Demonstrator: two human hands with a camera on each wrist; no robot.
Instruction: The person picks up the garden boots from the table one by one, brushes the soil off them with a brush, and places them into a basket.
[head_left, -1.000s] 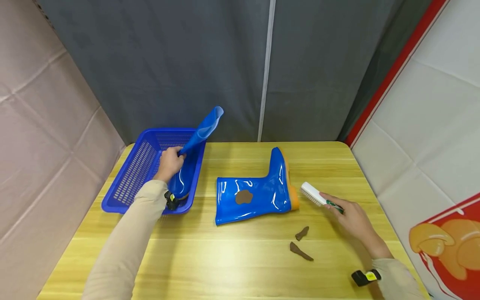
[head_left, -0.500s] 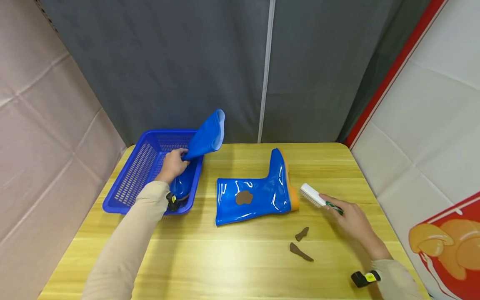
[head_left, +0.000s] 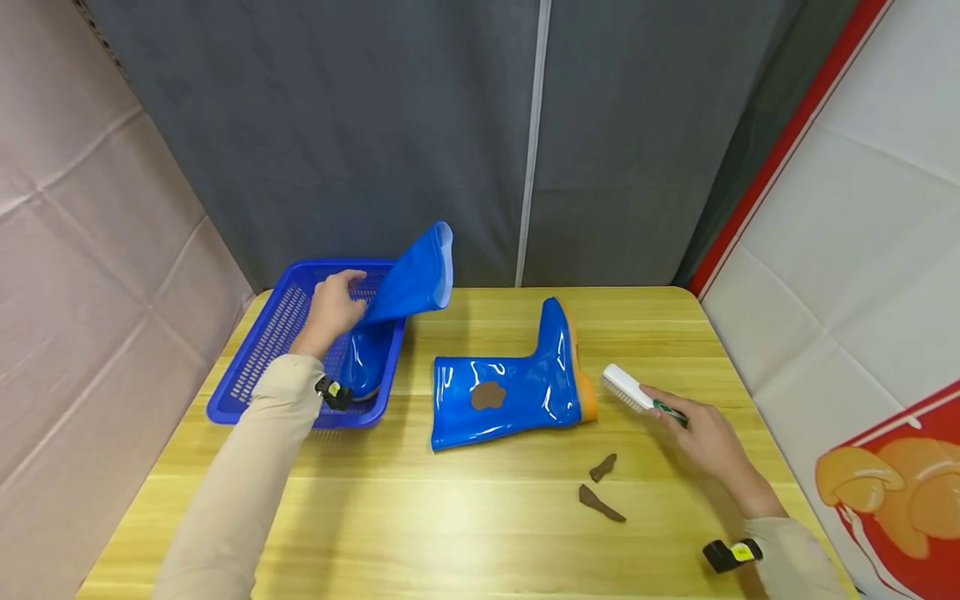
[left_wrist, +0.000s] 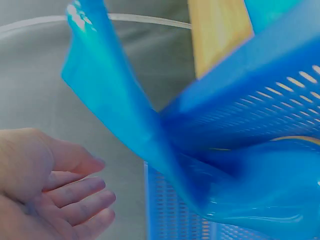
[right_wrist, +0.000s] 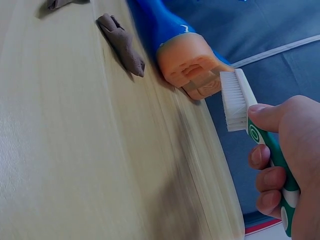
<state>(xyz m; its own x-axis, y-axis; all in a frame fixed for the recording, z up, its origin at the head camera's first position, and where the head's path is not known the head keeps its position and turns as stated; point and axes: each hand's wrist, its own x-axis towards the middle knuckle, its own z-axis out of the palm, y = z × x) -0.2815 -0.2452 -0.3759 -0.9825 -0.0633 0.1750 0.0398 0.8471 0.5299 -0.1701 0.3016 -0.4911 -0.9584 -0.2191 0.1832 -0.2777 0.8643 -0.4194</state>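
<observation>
While the L hand (head_left: pixel 330 312) hangs loose over the basket (head_left: pixel 255 371) in head view, fingers slightly bent & holding nothing, a blue boot (head_left: pixel 412 279) is just beside it, foot inside, shaft slanting up & away over the rim. Btwn the hands, the 2nd boot (head_left: pixel 525 383) lies flat, shaft crosswise, opening twd L hand, sole twd R hand (head_left: pixel 708 442). L wrist view: palm & fingertips apart from boot. R wrist view: fingers wrapped round brush (right_wrist: pixel 237 100), head pointing away from hand; white ring mark (right_wrist: pixel 254 133) on green handle.
</observation>
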